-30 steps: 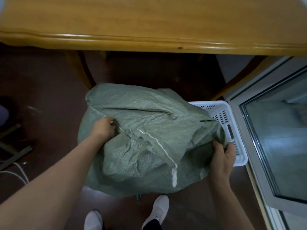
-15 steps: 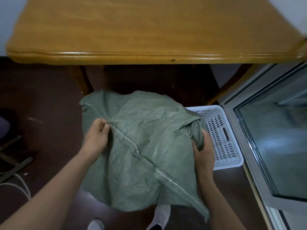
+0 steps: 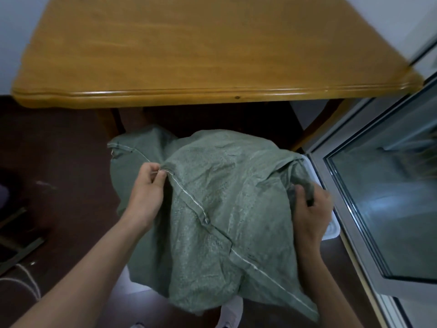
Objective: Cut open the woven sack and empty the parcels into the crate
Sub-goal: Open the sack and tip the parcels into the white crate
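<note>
Looks like an ordinary room in a home, prob. a dining/living area: varnished wood table point(image 3: 165, 55) w/ moulded edge, dark brown floor point(image 3: 61, 162) under and in front of it, plain white wall point(image 3: 14, 17) behind it, aluminium-framed glass door point(image 3: 390, 209) right of it, loose white cable point(image 3: 30, 280) on the floor front-left.
</note>
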